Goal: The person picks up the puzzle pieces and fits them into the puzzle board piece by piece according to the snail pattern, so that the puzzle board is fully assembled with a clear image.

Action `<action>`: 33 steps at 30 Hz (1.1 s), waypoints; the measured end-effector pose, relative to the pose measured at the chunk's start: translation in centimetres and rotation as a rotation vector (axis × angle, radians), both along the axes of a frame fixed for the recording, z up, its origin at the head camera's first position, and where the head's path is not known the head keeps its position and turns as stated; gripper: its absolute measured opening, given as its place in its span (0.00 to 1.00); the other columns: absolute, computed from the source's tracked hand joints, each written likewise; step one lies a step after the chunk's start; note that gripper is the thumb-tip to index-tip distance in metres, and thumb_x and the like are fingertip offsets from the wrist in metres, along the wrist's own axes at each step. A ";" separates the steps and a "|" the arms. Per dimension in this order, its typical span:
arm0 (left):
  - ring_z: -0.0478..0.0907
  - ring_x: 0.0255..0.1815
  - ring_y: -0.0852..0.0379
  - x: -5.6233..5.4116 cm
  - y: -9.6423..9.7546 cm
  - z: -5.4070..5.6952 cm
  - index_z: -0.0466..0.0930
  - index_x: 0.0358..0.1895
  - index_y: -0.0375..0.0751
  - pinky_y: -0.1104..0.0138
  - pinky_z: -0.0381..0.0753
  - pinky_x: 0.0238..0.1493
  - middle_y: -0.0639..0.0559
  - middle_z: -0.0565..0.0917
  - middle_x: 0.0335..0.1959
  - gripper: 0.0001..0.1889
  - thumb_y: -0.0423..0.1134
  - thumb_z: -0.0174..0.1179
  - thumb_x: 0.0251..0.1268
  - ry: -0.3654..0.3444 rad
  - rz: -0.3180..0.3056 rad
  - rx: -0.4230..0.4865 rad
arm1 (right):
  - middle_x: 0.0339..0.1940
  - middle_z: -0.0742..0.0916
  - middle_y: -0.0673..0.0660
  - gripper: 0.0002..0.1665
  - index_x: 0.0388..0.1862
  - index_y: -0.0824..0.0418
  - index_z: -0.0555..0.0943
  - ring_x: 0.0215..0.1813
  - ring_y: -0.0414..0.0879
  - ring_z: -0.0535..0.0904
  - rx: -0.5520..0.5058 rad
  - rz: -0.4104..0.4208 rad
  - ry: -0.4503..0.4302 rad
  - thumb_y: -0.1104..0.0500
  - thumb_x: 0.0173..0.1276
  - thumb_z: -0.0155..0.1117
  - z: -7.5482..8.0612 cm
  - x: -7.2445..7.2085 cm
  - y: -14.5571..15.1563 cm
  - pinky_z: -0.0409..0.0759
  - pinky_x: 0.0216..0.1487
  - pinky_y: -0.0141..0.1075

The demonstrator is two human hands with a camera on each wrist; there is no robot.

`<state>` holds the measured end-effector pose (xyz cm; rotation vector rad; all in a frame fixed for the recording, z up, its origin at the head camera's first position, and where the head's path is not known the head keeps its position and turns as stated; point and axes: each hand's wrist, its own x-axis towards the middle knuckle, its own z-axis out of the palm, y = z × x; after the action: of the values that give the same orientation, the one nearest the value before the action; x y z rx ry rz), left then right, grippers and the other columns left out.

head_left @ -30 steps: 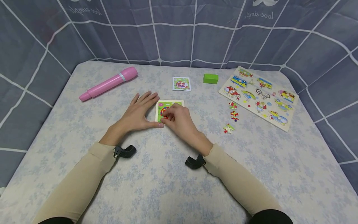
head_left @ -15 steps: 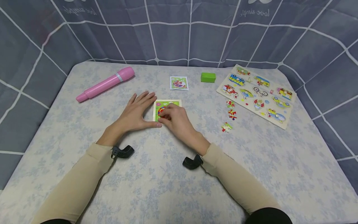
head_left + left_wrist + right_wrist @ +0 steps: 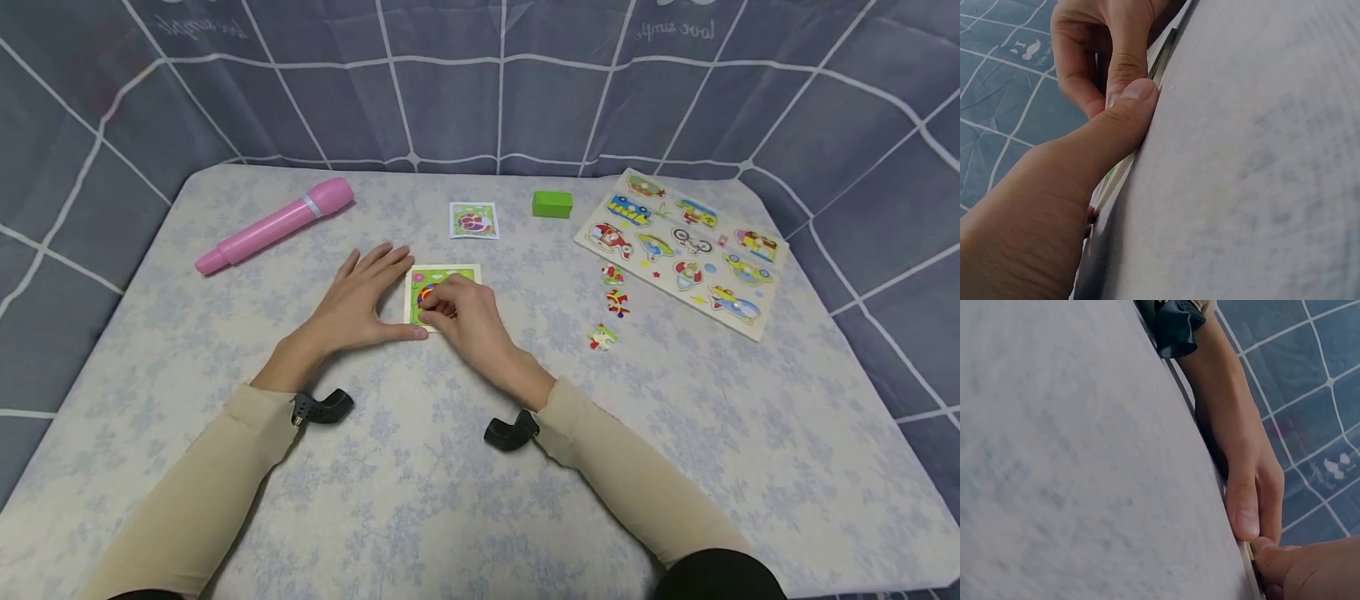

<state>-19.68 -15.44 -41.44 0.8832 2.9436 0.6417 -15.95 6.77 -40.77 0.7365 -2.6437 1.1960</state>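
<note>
L hand [image 3: 360, 300]: fingers are spread and extended, nothing is enclosed; the thumb is set against the near L corner of the puzzle board [image 3: 442, 267]. The board is laid flat on the surface [image 3: 405, 500], btwn both hands, R part hidden. Cream border, green printed face w/ red detail. Judged thin, stiff, light, prob. wood; may slide if pressed unbraced, so opp. edges should be gripped.

R hand [image 3: 468, 312]: fingers are curled over the board, tips close together; whether a pc. is pinched cannot be told.

Loose pcs. (qty 3), i.e. upper pc. [image 3: 612, 275], middle pc. [image 3: 617, 302] and lower pc. [image 3: 602, 337], are placed further R, apart; irregular outlines, red/green/white/blue colouring. Judged v. light and rigid, w/ tabs prob. easily chipped; should be lifted by opp. edges, w/ thumb & index finger.
</note>
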 end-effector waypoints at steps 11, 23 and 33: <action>0.46 0.89 0.43 0.1 -0.2 0.0 0.59 0.84 0.41 0.41 0.36 0.87 0.46 0.58 0.86 0.60 0.68 0.76 0.51 0.006 0.005 0.007 | 0.41 0.90 0.56 0.04 0.40 0.63 0.92 0.39 0.44 0.86 0.027 -0.034 0.032 0.62 0.69 0.76 -0.1 0.2 -0.3 0.84 0.41 0.31; 0.45 0.89 0.44 0.0 0.0 0.2 0.59 0.84 0.42 0.41 0.35 0.87 0.47 0.57 0.87 0.61 0.69 0.75 0.51 0.010 0.006 -0.004 | 0.40 0.90 0.54 0.06 0.40 0.59 0.94 0.46 0.48 0.82 0.116 -0.043 0.101 0.58 0.68 0.78 0.4 0.5 0.3 0.82 0.47 0.37; 0.45 0.89 0.44 0.1 0.0 0.2 0.59 0.84 0.41 0.41 0.35 0.87 0.46 0.58 0.86 0.61 0.69 0.75 0.51 0.000 0.003 -0.008 | 0.38 0.89 0.53 0.09 0.41 0.60 0.89 0.43 0.47 0.79 0.022 -0.031 0.001 0.58 0.66 0.79 -0.2 -0.4 0.6 0.79 0.45 0.37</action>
<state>-19.61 -15.46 -41.26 0.8785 2.9463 0.6287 -16.33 7.36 -40.98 0.6967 -2.6622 1.1598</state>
